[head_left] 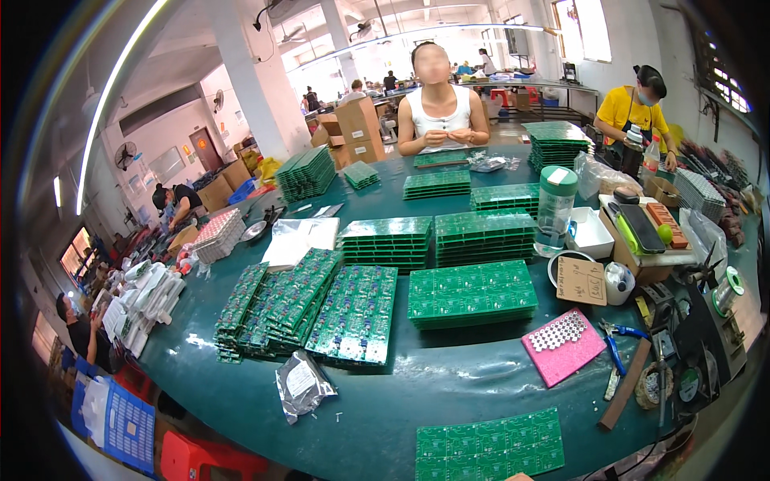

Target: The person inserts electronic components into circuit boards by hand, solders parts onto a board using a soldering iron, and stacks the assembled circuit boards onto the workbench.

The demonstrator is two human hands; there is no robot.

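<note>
A green printed circuit board panel point(489, 446) lies flat at the near edge of the table. At its lower edge only a sliver of my right hand point(520, 477) shows, by its place; its fingers and grip are hidden. My left hand is out of the picture. Beyond the panel stands a stack of similar bare panels point(472, 290). Left of that stack, populated circuit boards point(353, 313) lie in overlapping piles. A pink foam block point(564, 353) to the right carries rows of small round metallic parts. A silvery bag point(303, 386) sits left of the near panel.
Blue-handled pliers point(614, 353), a brown bar point(626, 383) and a solder wire spool point(728, 290) crowd the right side. A green-lidded bottle point(556, 210) stands behind. Across the table sits a person in white point(439, 116); another in yellow point(634, 112) works at right. A red stool point(204, 458) stands at lower left.
</note>
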